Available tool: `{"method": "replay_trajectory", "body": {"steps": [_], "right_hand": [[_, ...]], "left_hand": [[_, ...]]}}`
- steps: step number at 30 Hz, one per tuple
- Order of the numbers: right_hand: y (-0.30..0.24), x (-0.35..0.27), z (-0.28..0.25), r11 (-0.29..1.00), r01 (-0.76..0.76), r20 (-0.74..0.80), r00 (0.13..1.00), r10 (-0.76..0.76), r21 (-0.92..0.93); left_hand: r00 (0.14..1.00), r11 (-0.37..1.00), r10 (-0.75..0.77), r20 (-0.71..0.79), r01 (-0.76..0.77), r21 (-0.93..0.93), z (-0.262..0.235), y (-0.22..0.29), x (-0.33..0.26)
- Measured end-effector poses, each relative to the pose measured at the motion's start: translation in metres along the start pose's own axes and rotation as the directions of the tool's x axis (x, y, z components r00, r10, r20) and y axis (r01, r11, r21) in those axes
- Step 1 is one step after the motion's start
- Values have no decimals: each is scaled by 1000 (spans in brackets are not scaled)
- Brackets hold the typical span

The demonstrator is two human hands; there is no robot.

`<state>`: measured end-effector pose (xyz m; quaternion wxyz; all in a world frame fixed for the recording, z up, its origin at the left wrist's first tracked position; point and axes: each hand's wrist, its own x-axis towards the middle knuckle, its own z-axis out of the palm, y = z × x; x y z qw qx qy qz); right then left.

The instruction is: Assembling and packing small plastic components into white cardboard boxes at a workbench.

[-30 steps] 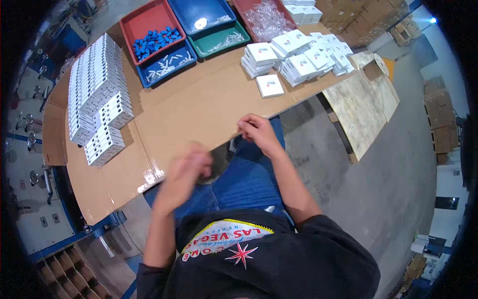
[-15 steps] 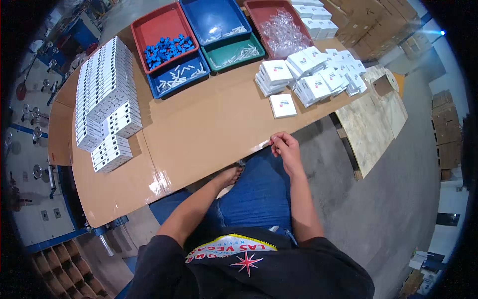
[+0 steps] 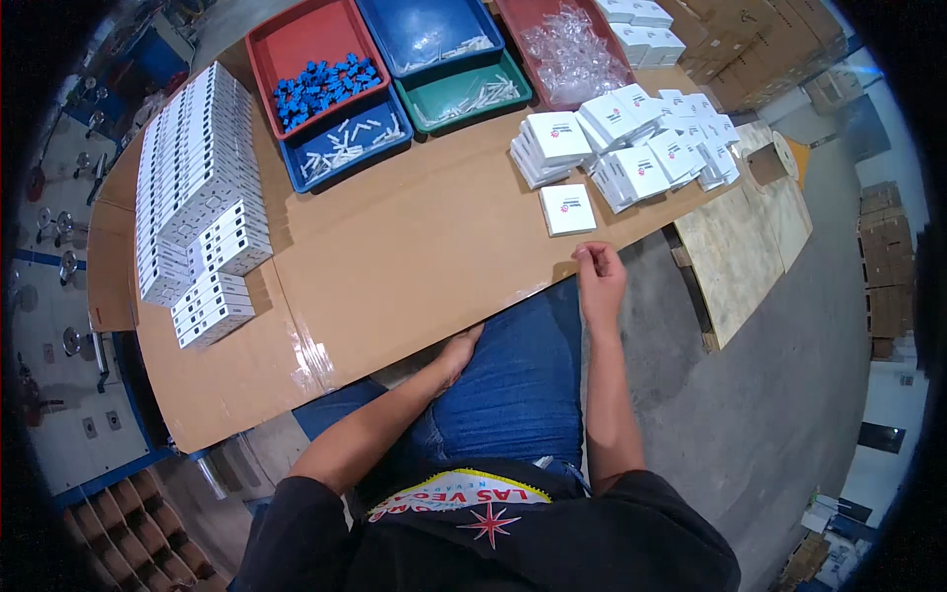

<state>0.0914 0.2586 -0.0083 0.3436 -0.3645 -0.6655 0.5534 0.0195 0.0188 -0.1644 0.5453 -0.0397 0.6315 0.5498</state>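
My right hand (image 3: 601, 270) is at the front edge of the cardboard-covered table (image 3: 414, 247), with thumb and fingers curled together. Whatever they may pinch is too small to make out. Just beyond it lies a single flat white square box (image 3: 567, 210) with a small printed mark, apart from the fingers. My left hand (image 3: 460, 352) rests low by my thigh at the table's edge, its fingers mostly hidden. Behind the single box are piled more white boxes (image 3: 641, 170), several stacked and some leaning.
White blocks with dark square openings (image 3: 205, 168) stand stacked at the left. At the back are a red tray (image 3: 279, 49) of blue pieces, blue (image 3: 296, 176) and green (image 3: 434, 99) trays of white pins, and a red tray (image 3: 518, 15) of clear parts. A wooden board (image 3: 735, 252) sits at right.
My right hand has moved right and slightly forward, toward the single white box. My left hand stays low, shifted slightly. The view has tilted a little.
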Motion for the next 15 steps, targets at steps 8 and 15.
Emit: {"method": "replay_trajectory", "body": {"steps": [8, 15], "right_hand": [[-9, 23, 8, 789, 320, 36, 934, -355, -524], [6, 35, 24, 777, 327, 57, 934, -354, -538]], "left_hand": [[998, 651, -21, 58, -30, 758, 5, 76, -67], [985, 850, -134, 109, 57, 524, 1, 51, -37]]}}
